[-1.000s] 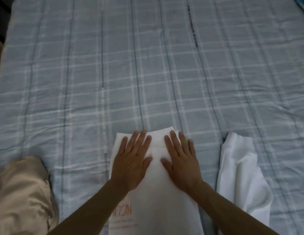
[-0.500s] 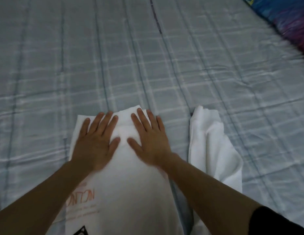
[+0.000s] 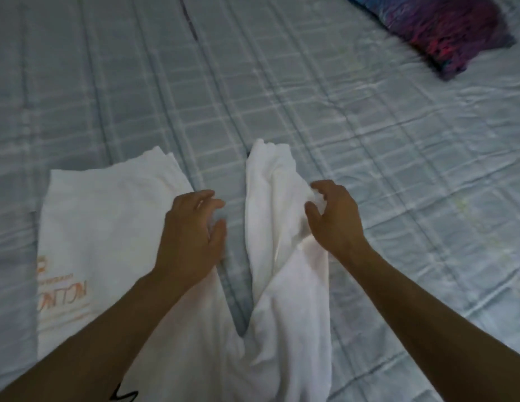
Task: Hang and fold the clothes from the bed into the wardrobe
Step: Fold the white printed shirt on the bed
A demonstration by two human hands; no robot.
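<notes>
A white garment with orange lettering (image 3: pixel 107 216) lies on the bed, its left part folded flat. Its right part, a bunched white sleeve-like strip (image 3: pixel 270 181), runs away from me. My left hand (image 3: pixel 189 239) hovers over the gap between the two parts, fingers loosely curled and holding nothing. On the right edge of the bunched strip, my right hand (image 3: pixel 334 219) pinches the fabric between thumb and curled fingers.
The bed is covered by a pale blue checked sheet (image 3: pixel 282 97). A dark blue, purple and red patterned cloth or pillow (image 3: pixel 444 27) lies at the far right corner.
Both hands have lifted off the folded left part and moved right. The right hand has taken hold of the bunched strip. The view has swung right, so the beige item at left is gone.
</notes>
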